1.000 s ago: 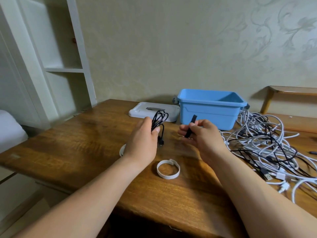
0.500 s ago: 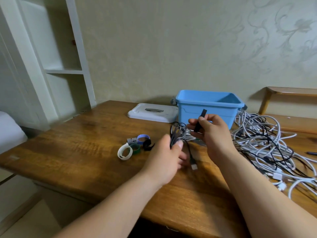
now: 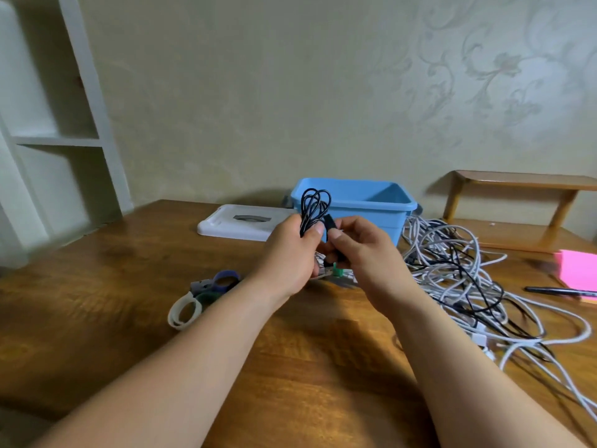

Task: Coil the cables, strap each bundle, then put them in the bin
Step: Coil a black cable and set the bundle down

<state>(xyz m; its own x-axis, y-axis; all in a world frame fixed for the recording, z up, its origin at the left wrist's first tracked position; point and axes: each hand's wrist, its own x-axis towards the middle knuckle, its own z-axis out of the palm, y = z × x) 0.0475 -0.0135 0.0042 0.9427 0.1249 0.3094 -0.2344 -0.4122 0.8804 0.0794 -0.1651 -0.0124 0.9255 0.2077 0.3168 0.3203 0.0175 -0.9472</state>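
- Black cable [image 3: 315, 205], thin and glossy, is gathered into narrow loops that stand up out of the left hand [image 3: 287, 253]. That hand's fingers are curled round the bundle's waist, and the thumb tip presses on its front.
- The right hand [image 3: 365, 250] is half closed. Its thumb and forefinger pinch a short, flat, matte black strap [image 3: 329, 226], held just beside the loops.
- Both hands hang above the middle of the table [image 3: 97, 286], whose surface is dark, streaky wood with a dull shine.
- The bin [image 3: 399, 226], smooth blue plastic with a rolled rim, stands at the table's far edge, right behind the hands. Whether anything lies inside cannot be told.
- A white plastic lid [image 3: 242, 221] lies flat to the left of the bin.
- Loose white and black cables [image 3: 468, 270] sprawl in a tangle towards the right edge.
- Rolled strap rings lie left of the hands: a white one [image 3: 184, 310], a blue one [image 3: 226, 279] and a dark green one [image 3: 206, 297].
- A bright green strap [image 3: 337, 271] shows below the hands.
- A pink paper pad [image 3: 578, 265] and a black pen [image 3: 555, 290] lie at the right edge.
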